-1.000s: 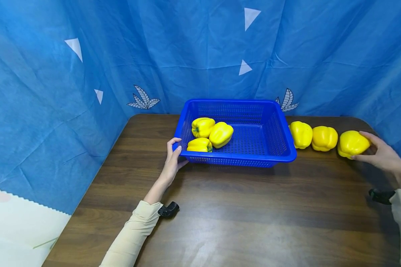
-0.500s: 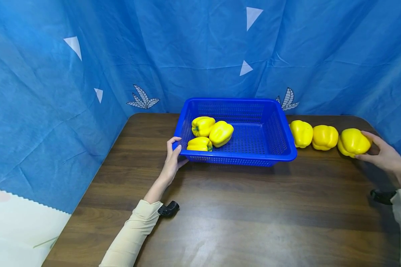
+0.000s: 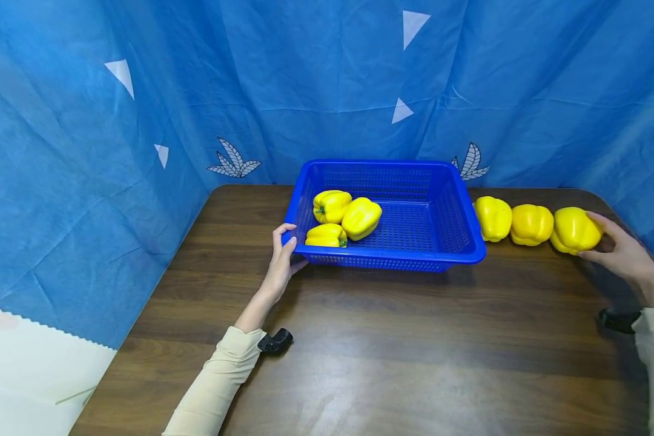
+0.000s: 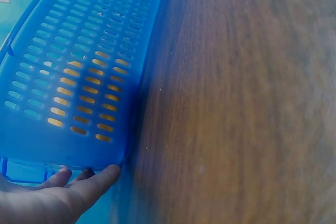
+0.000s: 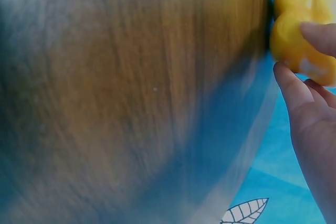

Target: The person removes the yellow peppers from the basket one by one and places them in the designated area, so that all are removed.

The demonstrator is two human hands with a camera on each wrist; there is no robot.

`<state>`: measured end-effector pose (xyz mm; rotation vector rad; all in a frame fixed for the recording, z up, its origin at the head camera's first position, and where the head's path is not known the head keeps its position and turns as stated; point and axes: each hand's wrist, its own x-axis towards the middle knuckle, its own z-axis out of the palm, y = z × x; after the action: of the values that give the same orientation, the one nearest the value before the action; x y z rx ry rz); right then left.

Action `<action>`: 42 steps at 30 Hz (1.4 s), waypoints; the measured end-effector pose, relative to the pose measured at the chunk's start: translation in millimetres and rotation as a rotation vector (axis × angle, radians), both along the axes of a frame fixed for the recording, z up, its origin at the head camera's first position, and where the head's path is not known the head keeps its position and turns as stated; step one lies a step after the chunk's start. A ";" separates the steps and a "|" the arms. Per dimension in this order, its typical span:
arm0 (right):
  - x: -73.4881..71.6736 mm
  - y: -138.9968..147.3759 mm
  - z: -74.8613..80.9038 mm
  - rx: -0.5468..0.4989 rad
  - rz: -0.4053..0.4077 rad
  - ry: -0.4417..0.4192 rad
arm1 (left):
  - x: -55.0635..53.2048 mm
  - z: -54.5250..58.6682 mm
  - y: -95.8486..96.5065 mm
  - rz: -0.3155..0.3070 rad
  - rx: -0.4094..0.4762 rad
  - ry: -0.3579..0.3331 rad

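My left hand grips the near left corner of a blue perforated plastic basket; in the left wrist view its fingers press against the basket's end. Three yellow bell peppers lie in the basket's left half. To the right of the basket, a row of three more stands on the table. Of these, the rightmost yellow bell pepper is held by my right hand, thumb on the near side and fingers behind. It touches or nearly touches the middle yellow bell pepper. The left one sits beside the basket wall.
The dark wood-grain table stretches in front of the basket. A blue patterned curtain hangs behind and along both sides. White cloth shows at lower left.
My right hand has shifted the rightmost bell pepper slightly left and away from me, narrowing its gap to the middle one. The left hand and basket stay in place.
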<state>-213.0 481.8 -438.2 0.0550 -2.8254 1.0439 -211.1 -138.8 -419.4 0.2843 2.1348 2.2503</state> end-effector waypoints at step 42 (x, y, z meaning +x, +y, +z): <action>4.1 -15.3 4.5 -0.034 -0.013 0.000 | 1.0 0.1 -0.1 -0.006 0.013 -0.005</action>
<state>-208.9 466.6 -433.7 0.0329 -2.8028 1.0882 -210.0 -138.9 -419.3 0.2838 2.1144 2.2606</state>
